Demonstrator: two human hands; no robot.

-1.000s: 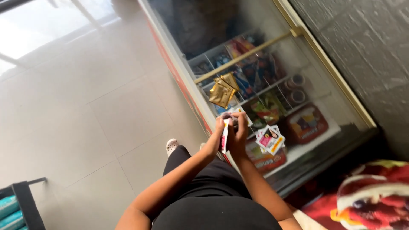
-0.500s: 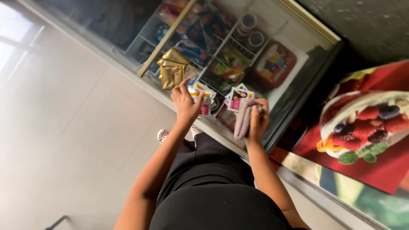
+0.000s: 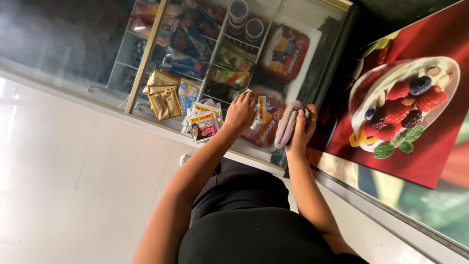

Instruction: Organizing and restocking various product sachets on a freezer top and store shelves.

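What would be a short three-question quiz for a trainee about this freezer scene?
1. True or false: the right hand holds a folded cloth.
2. The left hand touches: A) a small packet B) a cup C) the floor.
3. Fill in: the gold packets lie on the glass ____ of the freezer.

Key: 1 true; 2 A; 3 lid.

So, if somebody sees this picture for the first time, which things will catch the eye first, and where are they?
First, the big red poster of a berry bowl at the right. Then the two hands at the centre, over the glass-topped freezer chest: the left hand holds a small sachet, the right hand grips a folded greyish cloth. Left of them, gold packets and a heap of small sachets lie on the glass.
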